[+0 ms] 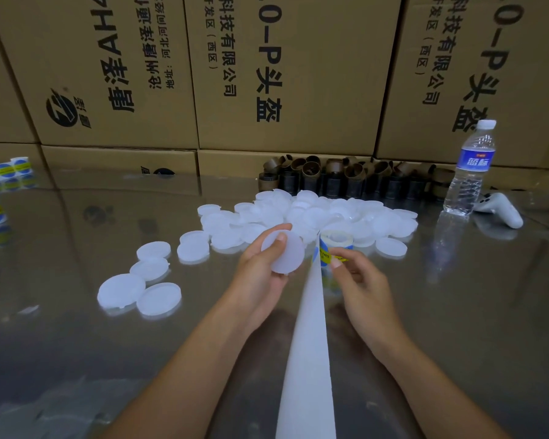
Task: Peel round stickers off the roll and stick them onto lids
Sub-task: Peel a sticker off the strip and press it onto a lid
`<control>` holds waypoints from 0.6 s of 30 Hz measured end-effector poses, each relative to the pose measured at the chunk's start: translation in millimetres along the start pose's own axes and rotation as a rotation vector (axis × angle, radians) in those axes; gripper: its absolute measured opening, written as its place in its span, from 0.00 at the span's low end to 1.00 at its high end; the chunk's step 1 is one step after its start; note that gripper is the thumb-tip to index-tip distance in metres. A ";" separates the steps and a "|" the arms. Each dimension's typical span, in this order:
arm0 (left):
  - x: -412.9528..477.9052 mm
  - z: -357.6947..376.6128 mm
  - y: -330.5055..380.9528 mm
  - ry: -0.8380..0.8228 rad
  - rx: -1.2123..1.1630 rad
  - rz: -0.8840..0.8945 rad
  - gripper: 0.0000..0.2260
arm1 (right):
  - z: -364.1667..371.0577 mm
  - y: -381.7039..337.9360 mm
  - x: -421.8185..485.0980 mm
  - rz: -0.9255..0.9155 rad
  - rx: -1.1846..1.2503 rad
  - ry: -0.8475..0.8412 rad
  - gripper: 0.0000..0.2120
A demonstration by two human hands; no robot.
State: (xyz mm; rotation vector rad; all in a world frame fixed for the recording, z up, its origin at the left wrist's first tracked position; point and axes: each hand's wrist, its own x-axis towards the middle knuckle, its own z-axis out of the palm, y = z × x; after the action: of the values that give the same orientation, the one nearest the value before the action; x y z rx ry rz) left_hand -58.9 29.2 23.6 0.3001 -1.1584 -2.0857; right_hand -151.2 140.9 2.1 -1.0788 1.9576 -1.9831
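My left hand (pixel 262 267) grips a round translucent white lid (pixel 286 253), thumb across its face, above the shiny table. Just right of it stands the sticker roll (pixel 336 245), blue and yellow, with its white backing strip (pixel 309 343) running down toward me. My right hand (pixel 358 280) pinches the edge of a blue and yellow sticker (pixel 338 258) at the roll's front. A heap of white lids (pixel 314 217) lies behind the hands, and several loose lids (pixel 140 289) lie to the left.
Cardboard boxes (pixel 282 74) wall off the back. Empty brown roll cores (pixel 346 175) stand in front of them. A water bottle (pixel 471 169) and a white controller (pixel 501 210) sit at the right. More sticker rolls (pixel 4 172) are at the far left.
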 end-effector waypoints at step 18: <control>-0.8 -2.8 -0.2 0.021 -0.030 -0.038 0.08 | -2.0 -4.3 14.3 0.102 0.107 -0.165 0.15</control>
State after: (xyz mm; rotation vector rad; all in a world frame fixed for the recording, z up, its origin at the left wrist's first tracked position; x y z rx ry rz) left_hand -57.0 28.0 21.8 0.3312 -1.1165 -2.1261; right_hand -161.2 134.9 11.6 -1.0572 1.7656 -1.8597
